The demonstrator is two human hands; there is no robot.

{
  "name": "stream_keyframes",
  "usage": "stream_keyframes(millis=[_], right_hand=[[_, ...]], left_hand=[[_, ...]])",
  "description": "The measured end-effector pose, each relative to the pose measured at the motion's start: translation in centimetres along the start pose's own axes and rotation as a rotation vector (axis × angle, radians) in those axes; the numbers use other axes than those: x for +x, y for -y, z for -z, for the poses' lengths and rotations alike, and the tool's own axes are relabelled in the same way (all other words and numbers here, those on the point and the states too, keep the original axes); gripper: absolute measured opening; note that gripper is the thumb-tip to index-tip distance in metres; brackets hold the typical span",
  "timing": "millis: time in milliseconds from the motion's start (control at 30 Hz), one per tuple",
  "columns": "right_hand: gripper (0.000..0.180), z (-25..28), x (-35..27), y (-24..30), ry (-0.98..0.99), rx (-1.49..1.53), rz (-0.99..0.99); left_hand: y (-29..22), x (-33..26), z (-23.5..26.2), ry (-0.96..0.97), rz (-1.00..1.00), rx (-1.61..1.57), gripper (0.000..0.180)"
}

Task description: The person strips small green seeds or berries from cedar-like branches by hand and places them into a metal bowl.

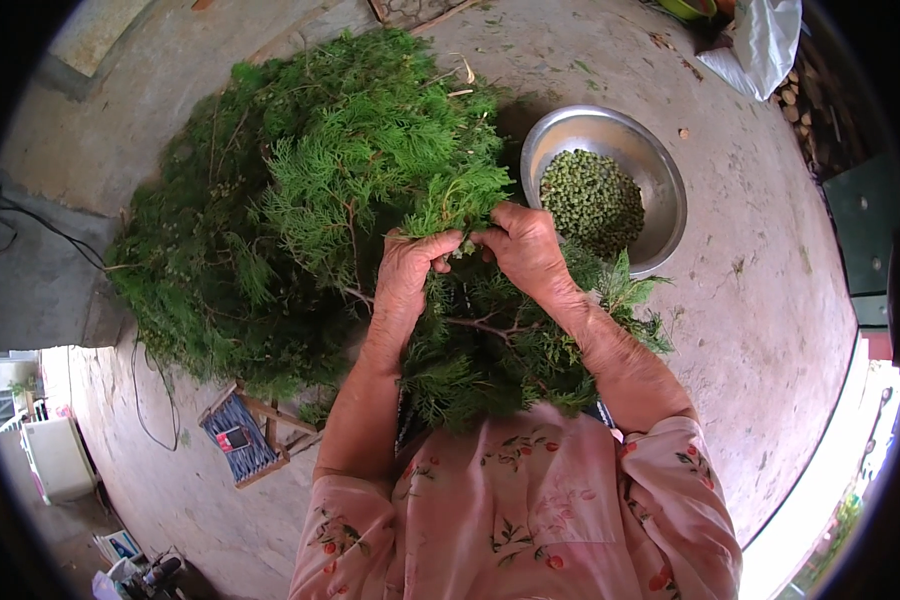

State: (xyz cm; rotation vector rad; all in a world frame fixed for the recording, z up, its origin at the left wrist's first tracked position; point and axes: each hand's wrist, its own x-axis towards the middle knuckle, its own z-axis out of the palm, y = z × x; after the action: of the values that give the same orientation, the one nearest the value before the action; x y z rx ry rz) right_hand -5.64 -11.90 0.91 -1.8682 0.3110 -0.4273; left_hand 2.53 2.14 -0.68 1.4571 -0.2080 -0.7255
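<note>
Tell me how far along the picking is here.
Done: a metal bowl holds a layer of small green cones. In hand: left hand and right hand pinch a cypress sprig. Left: a large heap of cypress branches remains.

Green sprigs [460, 200] hide both hands' fingertips; the white bag [765, 40] is cut off at top.
</note>
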Motion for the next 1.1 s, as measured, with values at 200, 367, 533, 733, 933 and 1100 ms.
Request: stream_keyframes(millis=[200,367,533,733,933,1100], right_hand=[[0.015,0.0,-0.1,-0.2,-0.093,-0.276,0.186],[0.007,2.9,0.6,-0.9,-0.107,-0.189,-0.010],[0.016,2.7,1.4,1.6,0.024,0.746,-0.371],[0.024,1.6,0.3,0.8,0.205,0.834,-0.476],[0.032,0.0,0.2,0.6,0.173,0.613,-0.251],[0.021,-0.1,0.2,0.8,0.193,0.521,-0.274]], left_hand=[[0.3,0.1,-0.3,-0.037,-0.047,0.032,0.029],[-1.0,-0.3,-0.3,-0.055,-0.074,-0.216,0.010],[-0.9,-0.4,-0.3,-0.117,-0.069,-0.276,0.013],[-0.5,0.3,-0.4,-0.104,-0.082,-0.267,0.016],[-0.5,0.2,-1.3,-0.091,-0.137,-0.222,0.016],[0.3,0.2,-1.3,-0.021,-0.146,-0.085,0.016]])
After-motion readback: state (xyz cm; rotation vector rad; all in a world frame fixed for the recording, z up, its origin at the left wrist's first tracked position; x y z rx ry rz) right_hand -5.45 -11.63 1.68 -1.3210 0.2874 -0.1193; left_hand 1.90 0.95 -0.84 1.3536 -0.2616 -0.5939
